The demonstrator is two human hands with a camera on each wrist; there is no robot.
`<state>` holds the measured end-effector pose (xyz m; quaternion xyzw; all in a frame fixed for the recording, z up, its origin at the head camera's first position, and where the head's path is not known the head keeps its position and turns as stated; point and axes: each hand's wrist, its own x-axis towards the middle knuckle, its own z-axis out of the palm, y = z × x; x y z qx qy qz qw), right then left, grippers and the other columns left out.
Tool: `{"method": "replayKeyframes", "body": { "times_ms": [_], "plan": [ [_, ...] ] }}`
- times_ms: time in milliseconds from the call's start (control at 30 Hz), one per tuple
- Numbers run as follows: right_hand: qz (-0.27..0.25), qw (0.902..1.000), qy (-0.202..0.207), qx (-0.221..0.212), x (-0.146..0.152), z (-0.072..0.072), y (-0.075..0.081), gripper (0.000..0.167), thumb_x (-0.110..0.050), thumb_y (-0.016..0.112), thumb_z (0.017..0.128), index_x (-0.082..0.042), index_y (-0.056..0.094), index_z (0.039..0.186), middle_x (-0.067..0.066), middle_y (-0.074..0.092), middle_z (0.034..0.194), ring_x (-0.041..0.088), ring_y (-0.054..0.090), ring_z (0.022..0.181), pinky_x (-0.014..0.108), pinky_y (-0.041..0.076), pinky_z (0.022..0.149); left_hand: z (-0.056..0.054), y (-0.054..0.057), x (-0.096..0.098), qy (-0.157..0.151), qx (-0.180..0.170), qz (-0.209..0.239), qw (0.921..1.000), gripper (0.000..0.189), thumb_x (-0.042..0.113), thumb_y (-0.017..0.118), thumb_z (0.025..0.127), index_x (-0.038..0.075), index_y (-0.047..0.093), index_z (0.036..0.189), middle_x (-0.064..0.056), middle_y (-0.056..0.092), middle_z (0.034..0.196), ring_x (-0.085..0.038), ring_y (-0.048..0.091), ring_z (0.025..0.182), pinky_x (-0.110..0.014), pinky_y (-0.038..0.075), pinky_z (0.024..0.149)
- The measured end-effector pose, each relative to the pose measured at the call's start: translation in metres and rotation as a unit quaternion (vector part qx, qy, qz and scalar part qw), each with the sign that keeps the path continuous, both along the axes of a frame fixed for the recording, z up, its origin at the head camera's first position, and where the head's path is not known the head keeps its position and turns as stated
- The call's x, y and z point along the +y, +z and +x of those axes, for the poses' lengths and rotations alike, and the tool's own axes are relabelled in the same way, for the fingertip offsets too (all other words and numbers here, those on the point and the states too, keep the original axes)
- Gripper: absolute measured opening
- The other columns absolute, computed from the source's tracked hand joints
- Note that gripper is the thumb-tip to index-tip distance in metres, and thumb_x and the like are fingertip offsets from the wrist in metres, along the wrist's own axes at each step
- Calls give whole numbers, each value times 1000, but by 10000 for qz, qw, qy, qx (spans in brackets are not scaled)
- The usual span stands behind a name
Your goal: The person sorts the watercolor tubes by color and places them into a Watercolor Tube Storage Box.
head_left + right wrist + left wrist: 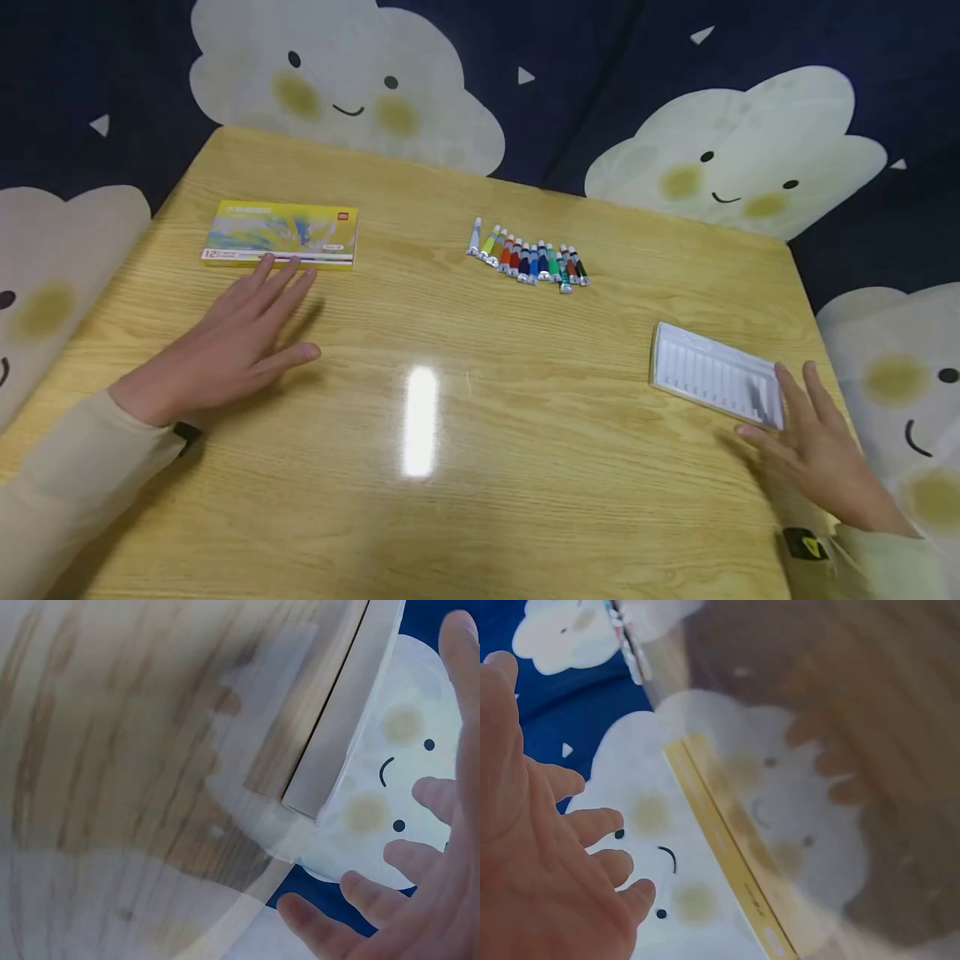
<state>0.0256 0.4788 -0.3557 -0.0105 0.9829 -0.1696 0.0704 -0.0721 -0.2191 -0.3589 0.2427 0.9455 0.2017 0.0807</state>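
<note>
On the left of the table lies a flat yellow paint box (281,236) printed with a colourful picture. My left hand (232,333) hovers just in front of it, fingers extended and spread; the left wrist view shows a gap between the fingertips and the box's side (727,847). A white tray (712,375) with narrow parallel slots sits at the right. Beside its right end is my right hand (817,442), thumb and fingers spread and holding nothing. In the right wrist view the tray's pale edge (337,727) stands apart from the fingers.
Several small paint tubes (528,257) in different colours lie side by side in a row at the back middle of the wooden table (480,517). Dark blue cloth with smiling clouds (555,100) surrounds the table's far and side edges.
</note>
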Motion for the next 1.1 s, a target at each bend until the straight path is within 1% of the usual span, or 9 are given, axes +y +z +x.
{"method": "replayKeyframes", "body": {
  "times_ms": [200, 367, 433, 567, 667, 767, 833, 967, 1100],
  "plan": [
    [171, 9995, -48, -245, 2, -6, 0, 106, -40, 72, 96, -13, -1, 167, 22, -26, 168, 63, -12, 151, 87, 9, 106, -5, 7, 22, -231, -121, 71, 9996, 88, 51, 56, 104, 24, 2, 168, -13, 6, 176, -37, -6, 163, -58, 6, 131],
    [110, 9996, 13, -246, 6, -9, -2, 108, -38, 75, 94, -10, -1, 167, 27, -26, 167, 61, -13, 152, 87, 9, 106, -10, 12, 45, -448, -234, 91, 9987, 86, 55, 53, 103, 28, 2, 167, -8, 6, 176, -32, -5, 164, -58, 10, 130],
    [75, 9997, 35, -233, 7, -11, -2, 109, -37, 76, 94, -11, -1, 167, 29, -25, 167, 60, -14, 152, 87, 8, 107, -11, 13, 55, -544, -224, 170, 9981, 86, 56, 53, 103, 27, 3, 167, -7, 6, 176, -32, -4, 164, -58, 10, 130],
    [142, 9998, 79, -83, 10, -17, -4, 113, -38, 80, 90, -10, 2, 167, 32, -18, 168, 63, -6, 152, 86, 11, 107, -16, 14, 74, -748, -211, 293, 9965, 86, 57, 51, 103, 27, 2, 167, -7, 5, 176, -32, -4, 164, -59, 10, 130],
    [218, 9997, 143, 30, 10, -23, -3, 115, -39, 82, 87, -9, 5, 167, 34, -9, 169, 64, 1, 152, 86, 15, 106, -21, 13, 90, -895, -189, 369, 9951, 87, 59, 51, 103, 26, 2, 167, -6, 3, 176, -33, -4, 164, -60, 10, 130],
    [214, 9995, 224, 29, 10, -27, -1, 114, -38, 82, 87, -10, 5, 167, 35, -3, 169, 61, 2, 154, 85, 15, 107, -24, 13, 105, -1041, -176, 436, 9935, 88, 61, 50, 102, 25, 4, 168, -6, 2, 177, -35, -4, 164, -60, 12, 130],
    [215, 9995, 232, -9, 9, -29, -1, 114, -39, 82, 87, -10, 6, 167, 35, -3, 169, 60, 2, 154, 85, 15, 108, -26, 13, 115, -1155, -182, 432, 9922, 88, 64, 48, 102, 26, 4, 168, -4, 0, 177, -34, -5, 164, -59, 13, 130],
    [183, 9997, 178, -41, 8, -31, -5, 113, -40, 82, 87, -9, 8, 167, 38, -5, 167, 67, 4, 150, 85, 15, 108, -30, 17, 132, -1354, -305, 526, 9889, 88, 67, 45, 101, 27, 2, 167, 0, -4, 176, -31, -8, 164, -58, 12, 131],
    [206, 9997, 76, -127, 9, -31, -7, 111, -42, 81, 88, -12, 10, 167, 40, -6, 166, 72, 7, 145, 86, 18, 105, -33, 23, 152, -1466, -422, 642, 9862, 89, 66, 46, 101, 25, 2, 168, -1, -4, 176, -31, -9, 164, -57, 11, 131]
  ]
}}
